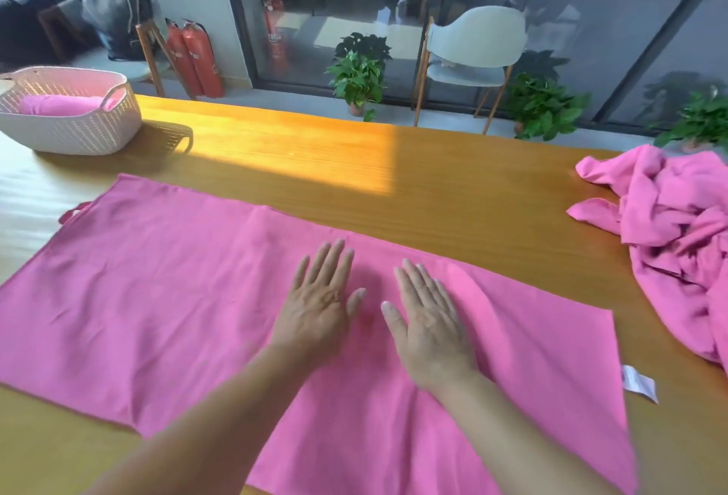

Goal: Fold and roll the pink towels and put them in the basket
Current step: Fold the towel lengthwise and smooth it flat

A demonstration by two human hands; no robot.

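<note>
While the big pink towel lies spread out flat on the wooden table, both hands rest on top of it, near its middle. The left hand and the right hand lie side by side, palms down, with straight fingers, and they hold nothing. Far to the left stands the basket with 1 rolled towel inside. A pile of pink towels lies crumpled at the right.
</note>
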